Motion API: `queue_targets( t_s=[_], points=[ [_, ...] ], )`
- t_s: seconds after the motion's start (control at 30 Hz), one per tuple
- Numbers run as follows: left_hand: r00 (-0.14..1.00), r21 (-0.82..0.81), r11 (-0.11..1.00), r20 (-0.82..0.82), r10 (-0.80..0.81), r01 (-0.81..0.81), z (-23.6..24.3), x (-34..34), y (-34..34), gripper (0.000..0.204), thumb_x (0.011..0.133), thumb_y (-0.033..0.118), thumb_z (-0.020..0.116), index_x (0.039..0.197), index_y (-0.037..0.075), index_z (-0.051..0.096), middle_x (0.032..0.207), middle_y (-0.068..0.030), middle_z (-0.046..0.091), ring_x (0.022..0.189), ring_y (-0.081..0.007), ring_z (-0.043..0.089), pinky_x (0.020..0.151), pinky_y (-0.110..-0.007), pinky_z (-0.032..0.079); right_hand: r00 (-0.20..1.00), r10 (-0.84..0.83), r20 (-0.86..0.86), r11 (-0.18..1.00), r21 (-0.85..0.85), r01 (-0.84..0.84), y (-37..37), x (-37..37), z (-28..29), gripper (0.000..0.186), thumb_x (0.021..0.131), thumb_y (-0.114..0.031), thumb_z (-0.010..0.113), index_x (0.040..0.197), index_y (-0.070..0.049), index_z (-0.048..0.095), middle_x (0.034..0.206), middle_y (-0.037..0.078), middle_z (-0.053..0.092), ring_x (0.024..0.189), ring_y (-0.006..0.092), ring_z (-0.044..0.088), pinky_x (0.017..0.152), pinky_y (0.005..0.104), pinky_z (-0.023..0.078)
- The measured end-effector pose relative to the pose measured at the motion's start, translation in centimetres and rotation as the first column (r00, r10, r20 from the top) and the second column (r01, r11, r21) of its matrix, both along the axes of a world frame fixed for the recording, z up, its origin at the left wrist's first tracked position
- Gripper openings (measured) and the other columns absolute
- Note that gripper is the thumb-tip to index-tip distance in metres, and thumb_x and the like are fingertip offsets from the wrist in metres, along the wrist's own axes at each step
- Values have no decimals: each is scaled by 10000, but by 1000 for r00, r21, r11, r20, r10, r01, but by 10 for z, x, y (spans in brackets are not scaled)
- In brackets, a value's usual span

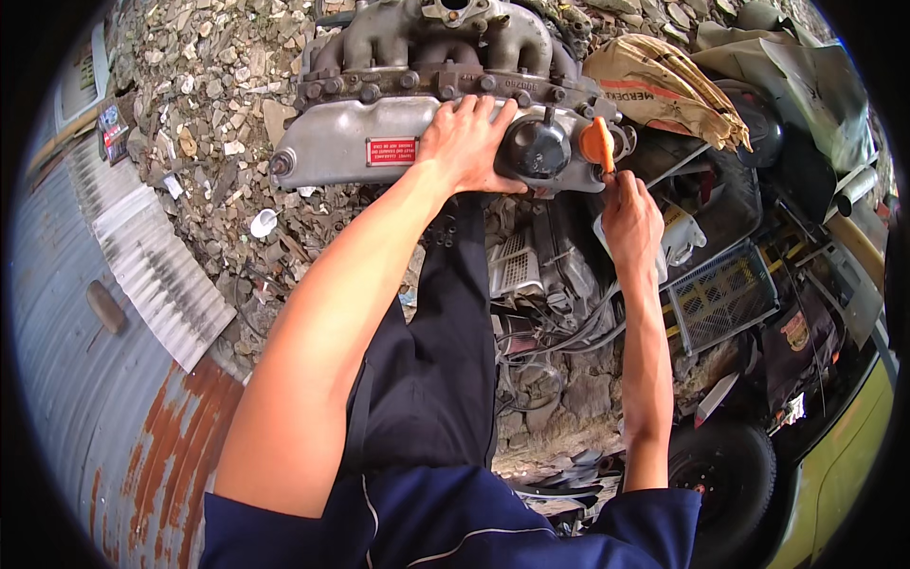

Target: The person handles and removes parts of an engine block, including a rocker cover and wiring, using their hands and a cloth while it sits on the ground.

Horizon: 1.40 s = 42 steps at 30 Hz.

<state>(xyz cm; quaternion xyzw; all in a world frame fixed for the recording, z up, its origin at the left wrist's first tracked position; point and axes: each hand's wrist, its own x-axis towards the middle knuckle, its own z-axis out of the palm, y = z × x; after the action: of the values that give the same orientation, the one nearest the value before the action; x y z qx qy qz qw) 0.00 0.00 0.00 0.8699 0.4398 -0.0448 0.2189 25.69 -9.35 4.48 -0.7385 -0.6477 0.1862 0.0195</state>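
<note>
A silver metal valve cover (327,133) with a red label stretches across the top of an engine. My left hand (466,147) lies on it, fingers spread, its thumb beside a round black cap (538,148). At the cover's right end sits an orange round piece with a raised ridge (599,144). Just below that ridge my right hand (632,213) has its fingers pinched together at the cover's corner. What lies between those fingertips is too small to make out. A bolt (282,163) shows at the cover's left end.
Cast metal manifold pipes (445,43) rise behind the cover. Gravel and broken stone (213,104) surround the engine. Rusty corrugated sheets (142,417) lie at left. On the right are a brown sack (664,87), a grey plastic crate (725,296), cables and a tyre (725,474).
</note>
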Motion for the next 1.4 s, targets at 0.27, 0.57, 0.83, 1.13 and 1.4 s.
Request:
queue_targets(
  t_s=[0.27,0.57,0.83,1.13,1.4],
  points=[
    [999,-125,992,-32,22,-26,9,-1,-7,1135,599,748,764,1451,90,403,1357,-162,521,1281,-342,500,1024,-513,439,993,80,81,995,60,-85,1,-12,14,166,972,-202,589,956,-38,571,792,144,626,750,343,645,658,463,504],
    [1000,-75,997,-5,22,-22,5,-1,-2,1116,597,738,770,1431,84,422,1342,-157,530,1274,-349,510,1021,-504,442,989,35,143,986,-164,-12,12,-13,13,259,996,-239,566,835,-40,526,759,163,625,703,372,639,586,476,490],
    [999,-134,991,-37,2,-7,10,2,2,1127,611,769,742,1442,83,416,1427,-179,493,1334,-372,472,1081,-515,398,974,127,189,983,-152,-99,8,-10,7,190,992,-211,546,910,-40,558,799,146,638,726,347,658,629,459,510],
    [999,-108,994,-44,-8,4,7,2,3,1135,607,796,719,1448,90,432,1440,-163,489,1340,-347,471,1096,-493,390,993,61,104,975,-221,-37,14,-3,4,302,1004,-265,527,801,-42,532,621,190,614,562,392,625,499,502,473],
    [999,-109,994,-40,6,-11,6,0,2,1140,603,790,727,1450,87,431,1437,-152,493,1340,-347,467,1114,-479,377,984,-24,174,968,-242,66,21,-21,24,288,1008,-264,515,841,-31,536,759,183,658,705,367,675,607,505,511]
  ],
)
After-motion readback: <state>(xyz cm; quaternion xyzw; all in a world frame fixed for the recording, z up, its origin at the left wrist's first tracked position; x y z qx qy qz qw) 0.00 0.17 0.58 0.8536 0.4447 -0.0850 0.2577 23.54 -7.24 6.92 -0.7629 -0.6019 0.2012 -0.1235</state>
